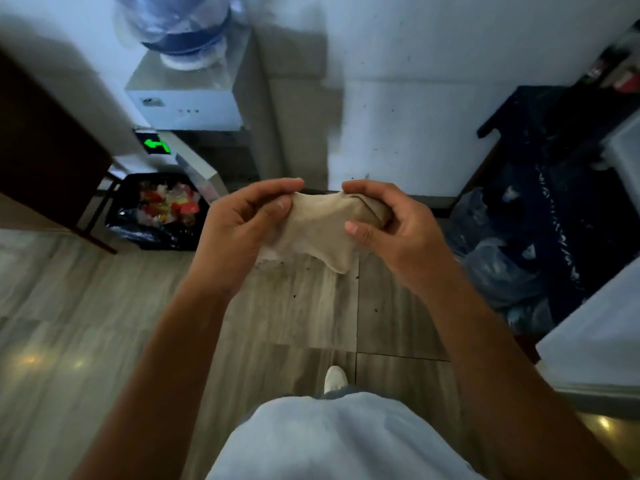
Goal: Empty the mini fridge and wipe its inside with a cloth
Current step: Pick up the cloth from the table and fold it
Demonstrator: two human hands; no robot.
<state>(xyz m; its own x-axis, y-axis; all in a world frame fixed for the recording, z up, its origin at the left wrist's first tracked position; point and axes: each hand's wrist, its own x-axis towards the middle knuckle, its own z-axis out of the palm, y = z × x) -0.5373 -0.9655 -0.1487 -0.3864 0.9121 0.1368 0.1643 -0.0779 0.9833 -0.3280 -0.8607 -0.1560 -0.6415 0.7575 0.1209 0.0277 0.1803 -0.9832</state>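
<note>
Pale blue shirt front (332, 441) lowest in view | left hand (239, 220) and right hand (388, 223) raised over grey tiled floor (86, 306), fingers curled, each pinching one end of crumpled beige cloth (320, 225) stretched between them | black rubbish bin (159, 211) far left by wall

**Room: corner by the water dispenser**

White scuffed wall (398, 81); grey wood-look tile floor (86, 306) with spots of reflected light. Water dispenser (187, 98) with blue bottle (180, 26) against the wall. Black waste bin (156, 213) beside a dark wooden cabinet (41, 150). Green arrow sign (154, 144), lit.
</note>
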